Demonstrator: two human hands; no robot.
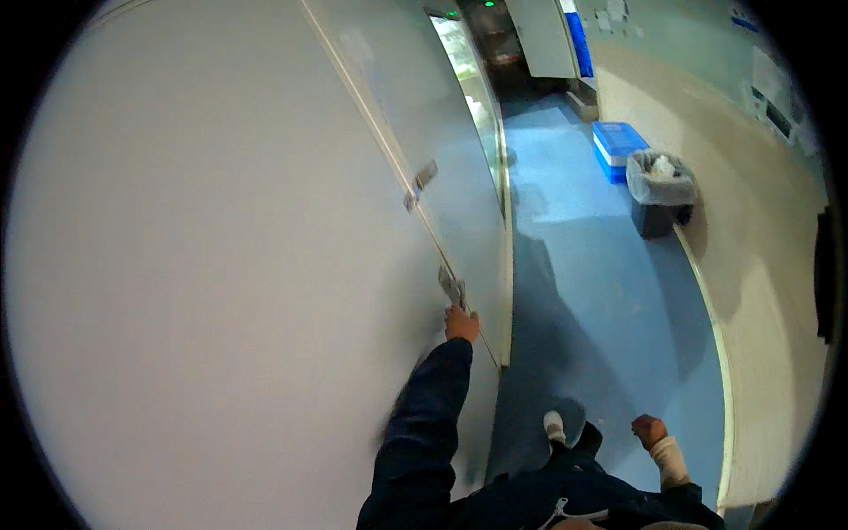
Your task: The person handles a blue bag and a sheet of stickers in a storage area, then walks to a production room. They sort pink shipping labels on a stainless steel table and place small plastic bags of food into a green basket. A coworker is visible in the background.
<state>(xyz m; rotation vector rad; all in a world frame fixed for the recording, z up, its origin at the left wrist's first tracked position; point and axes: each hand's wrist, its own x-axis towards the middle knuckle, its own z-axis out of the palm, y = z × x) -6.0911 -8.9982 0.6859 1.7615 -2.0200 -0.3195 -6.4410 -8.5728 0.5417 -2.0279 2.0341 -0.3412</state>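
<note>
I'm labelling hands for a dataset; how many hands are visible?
2: the left hand at the lower metal fitting on the pale panel, the right hand above the blue floor. No others show.

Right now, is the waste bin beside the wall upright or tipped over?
Upright: the waste bin stands on the blue floor, its mouth, draped with a pale liner, facing up and something white showing inside.
</note>
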